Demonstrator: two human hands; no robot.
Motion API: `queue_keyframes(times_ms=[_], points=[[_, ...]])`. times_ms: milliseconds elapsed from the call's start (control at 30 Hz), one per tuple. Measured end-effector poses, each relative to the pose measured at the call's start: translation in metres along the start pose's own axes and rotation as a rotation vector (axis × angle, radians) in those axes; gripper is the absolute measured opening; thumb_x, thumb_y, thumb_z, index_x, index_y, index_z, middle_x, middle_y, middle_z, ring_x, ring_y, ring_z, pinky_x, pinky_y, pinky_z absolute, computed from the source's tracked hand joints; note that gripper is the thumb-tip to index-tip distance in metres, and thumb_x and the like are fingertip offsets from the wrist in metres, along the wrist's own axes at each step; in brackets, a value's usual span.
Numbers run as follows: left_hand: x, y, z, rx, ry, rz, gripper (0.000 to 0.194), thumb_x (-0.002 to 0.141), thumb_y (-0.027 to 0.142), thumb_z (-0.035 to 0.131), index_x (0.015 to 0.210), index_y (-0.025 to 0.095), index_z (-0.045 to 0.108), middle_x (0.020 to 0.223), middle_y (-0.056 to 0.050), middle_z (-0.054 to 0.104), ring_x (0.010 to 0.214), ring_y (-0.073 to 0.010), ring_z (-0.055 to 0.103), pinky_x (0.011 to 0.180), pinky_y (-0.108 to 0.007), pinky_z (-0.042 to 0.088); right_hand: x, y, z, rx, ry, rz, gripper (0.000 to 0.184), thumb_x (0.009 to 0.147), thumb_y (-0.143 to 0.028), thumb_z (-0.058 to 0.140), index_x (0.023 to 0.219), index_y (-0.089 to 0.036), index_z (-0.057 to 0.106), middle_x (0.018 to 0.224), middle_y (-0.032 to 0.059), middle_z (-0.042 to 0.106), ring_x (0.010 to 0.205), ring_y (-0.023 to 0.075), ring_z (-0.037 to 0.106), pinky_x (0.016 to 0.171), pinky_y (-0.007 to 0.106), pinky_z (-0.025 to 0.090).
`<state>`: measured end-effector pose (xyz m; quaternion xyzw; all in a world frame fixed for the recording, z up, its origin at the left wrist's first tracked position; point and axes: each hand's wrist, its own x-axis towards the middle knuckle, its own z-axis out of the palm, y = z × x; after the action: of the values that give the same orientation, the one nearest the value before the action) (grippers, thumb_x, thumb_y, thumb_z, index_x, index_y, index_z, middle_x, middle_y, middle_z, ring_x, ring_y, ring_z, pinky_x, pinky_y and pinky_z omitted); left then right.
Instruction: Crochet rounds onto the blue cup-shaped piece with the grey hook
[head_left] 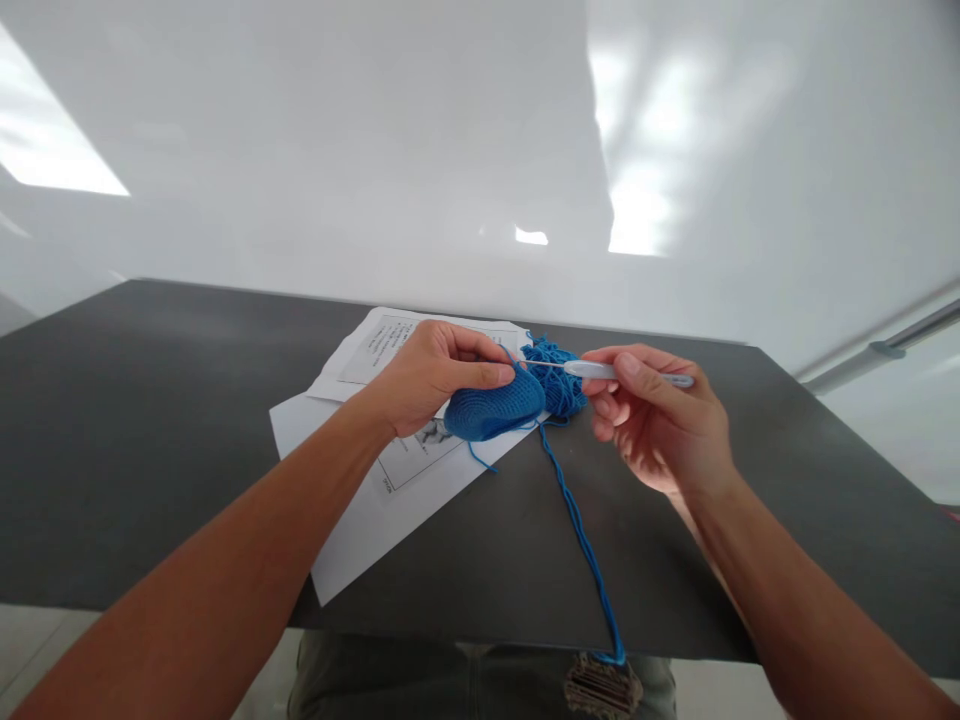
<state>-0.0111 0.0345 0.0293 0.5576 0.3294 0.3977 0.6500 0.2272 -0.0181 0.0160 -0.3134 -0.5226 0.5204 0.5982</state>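
Observation:
My left hand (442, 370) pinches the upper edge of a blue crochet piece (495, 402), a rounded, cup-like shape with a short yarn tail below it. In my right hand (652, 400) is a crochet hook (592, 370) with a pale grey handle and a thin metal shaft. The shaft points left and meets the top edge of the piece beside my left fingertips. Whether its tip sits inside a stitch I cannot tell. Just behind the piece lies a tangled heap of blue yarn (559, 375).
Printed paper sheets (352, 530) lie under the work on the dark table (180, 420). Blue yarn strands (577, 520) run to the front edge, where a brown ornate object (602, 686) hangs or rests. A white glossy wall (360, 150) stands behind the table; a metal rail (900, 340) is at right.

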Motion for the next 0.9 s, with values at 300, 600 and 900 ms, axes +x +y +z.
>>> queue_keyframes(times_ms=[300, 600, 900], points=[[-0.001, -0.013, 0.020, -0.050, 0.154, 0.114, 0.020, 0.060, 0.022, 0.095, 0.075, 0.016, 0.083, 0.074, -0.004, 0.076, 0.069, -0.0169, 0.066, 0.065, -0.029, 0.053, 0.000, 0.027, 0.030, 0.022, 0.096, -0.078, 0.020, 0.085, -0.037, 0.087, 0.099, -0.022, 0.083, 0.066, -0.0019, 0.067, 0.051, 0.0082, 0.057, 0.038, 0.016, 0.049], [0.000, -0.017, 0.028, -0.093, 0.210, 0.129, 0.027, 0.059, 0.026, 0.097, 0.080, 0.015, 0.084, 0.085, -0.007, 0.080, 0.076, -0.0183, 0.069, 0.072, -0.031, 0.055, 0.000, 0.028, 0.029, -0.048, 0.084, -0.049, 0.031, 0.088, -0.045, 0.083, 0.107, -0.020, 0.079, 0.064, -0.0018, 0.069, 0.056, 0.0130, 0.066, 0.053, 0.026, 0.063], [-0.003, -0.017, 0.018, -0.043, -0.005, 0.108, 0.029, 0.070, 0.025, 0.092, 0.098, 0.017, 0.087, 0.090, -0.009, 0.081, 0.084, -0.0235, 0.072, 0.078, -0.036, 0.058, 0.003, 0.024, 0.022, -0.009, 0.151, -0.037, 0.034, 0.082, -0.048, 0.088, 0.099, -0.020, 0.080, 0.066, 0.0002, 0.070, 0.059, 0.0132, 0.066, 0.054, 0.025, 0.061]])
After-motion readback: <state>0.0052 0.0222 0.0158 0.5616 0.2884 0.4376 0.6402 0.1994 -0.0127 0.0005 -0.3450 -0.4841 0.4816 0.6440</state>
